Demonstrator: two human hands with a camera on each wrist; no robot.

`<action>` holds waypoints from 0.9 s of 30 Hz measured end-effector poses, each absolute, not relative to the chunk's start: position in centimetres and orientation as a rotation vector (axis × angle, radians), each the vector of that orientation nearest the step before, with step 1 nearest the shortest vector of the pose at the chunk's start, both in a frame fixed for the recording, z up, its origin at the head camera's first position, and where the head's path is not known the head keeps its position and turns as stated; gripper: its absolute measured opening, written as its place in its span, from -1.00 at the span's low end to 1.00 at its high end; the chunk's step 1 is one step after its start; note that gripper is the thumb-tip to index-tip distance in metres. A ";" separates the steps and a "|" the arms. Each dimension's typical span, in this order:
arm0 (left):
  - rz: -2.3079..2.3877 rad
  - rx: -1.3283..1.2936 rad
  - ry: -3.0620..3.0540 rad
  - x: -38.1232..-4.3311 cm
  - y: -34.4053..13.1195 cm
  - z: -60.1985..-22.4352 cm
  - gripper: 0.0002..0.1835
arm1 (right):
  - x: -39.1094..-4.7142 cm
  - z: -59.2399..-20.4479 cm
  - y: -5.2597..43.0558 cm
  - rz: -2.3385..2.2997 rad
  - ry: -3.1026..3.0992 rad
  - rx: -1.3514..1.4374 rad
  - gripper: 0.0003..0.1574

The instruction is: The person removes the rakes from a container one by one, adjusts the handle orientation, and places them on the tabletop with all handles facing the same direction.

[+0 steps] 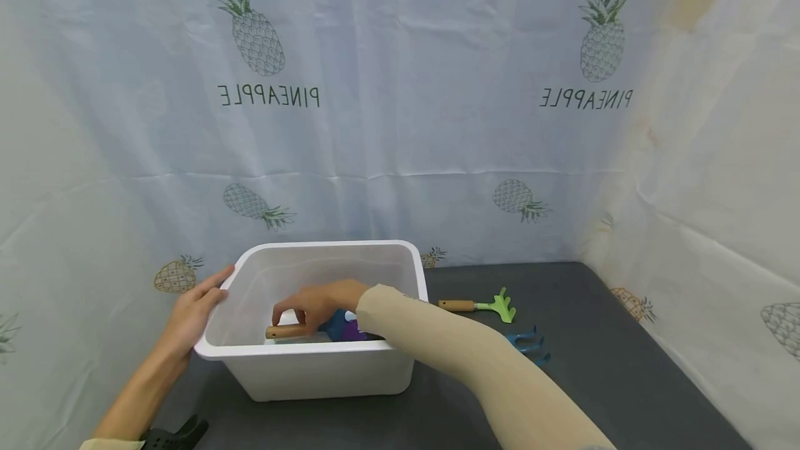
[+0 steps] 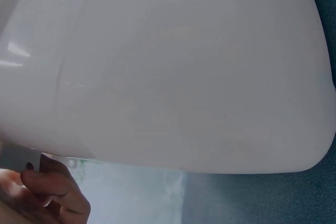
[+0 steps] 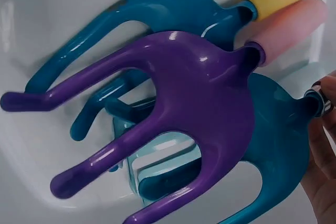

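A white plastic bin (image 1: 312, 373) stands on the table with several hand rakes in it. My left hand (image 1: 194, 314) grips its left rim; in the left wrist view the curled fingers (image 2: 58, 187) show at the rim. Inside the bin, my right hand (image 1: 321, 304) holds a blue hand rake (image 3: 283, 129) by its wooden handle (image 1: 281, 332). Over that rake's head lies a purple hand rake (image 3: 205, 108) with a pinkish handle (image 3: 291, 27). Another blue hand rake (image 3: 178, 6), yellowish-handled, is partly hidden beneath the purple one. A pale blue piece (image 3: 163, 150) shows under them.
Right of the bin, a light green hand rake (image 1: 500, 305) with a wooden handle lies on the dark table (image 1: 600, 367). Nearer me, blue tines (image 1: 528, 342) show past my right forearm. A pineapple-print curtain (image 1: 406, 123) hangs behind; a black object (image 1: 178, 432) is at the front left.
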State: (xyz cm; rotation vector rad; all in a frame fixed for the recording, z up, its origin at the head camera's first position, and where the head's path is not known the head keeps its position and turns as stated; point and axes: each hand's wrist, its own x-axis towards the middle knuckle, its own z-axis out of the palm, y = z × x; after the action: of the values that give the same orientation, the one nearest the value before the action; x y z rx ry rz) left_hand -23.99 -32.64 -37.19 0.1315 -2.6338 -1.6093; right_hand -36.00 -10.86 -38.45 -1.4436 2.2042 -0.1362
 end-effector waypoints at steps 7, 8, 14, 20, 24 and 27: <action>-1.614 0.139 -2.623 -23.8 -32.6 -37.2 -0.37 | -36.1 -37.7 -10.7 -0.155 2.266 -1.443 -0.25; -1.613 0.139 -2.625 -23.8 -32.6 -37.2 -0.37 | -36.1 -37.6 -10.6 -0.163 2.275 -1.441 -0.25; -1.603 0.139 -2.631 -23.7 -32.5 -37.1 -0.36 | -36.6 -37.0 -10.5 -0.126 2.338 -1.501 -0.25; -1.606 0.131 -2.629 -23.8 -32.6 -37.0 -0.36 | -37.0 -36.5 -10.5 -0.105 2.383 -1.533 -0.25; -1.615 0.127 -2.631 -23.9 -32.6 -37.0 -0.36 | -37.2 -36.2 -10.5 -0.082 2.418 -1.576 -0.25; -1.623 0.131 -2.633 -23.9 -32.6 -37.0 -0.37 | -37.2 -35.9 -10.4 -0.049 2.440 -1.603 -0.27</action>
State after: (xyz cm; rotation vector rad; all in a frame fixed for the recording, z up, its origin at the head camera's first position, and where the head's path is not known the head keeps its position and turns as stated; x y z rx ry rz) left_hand -23.91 -32.63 -37.03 0.1306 -2.6326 -1.6231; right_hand -37.18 -10.42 -35.88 -1.6025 2.4396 -0.0493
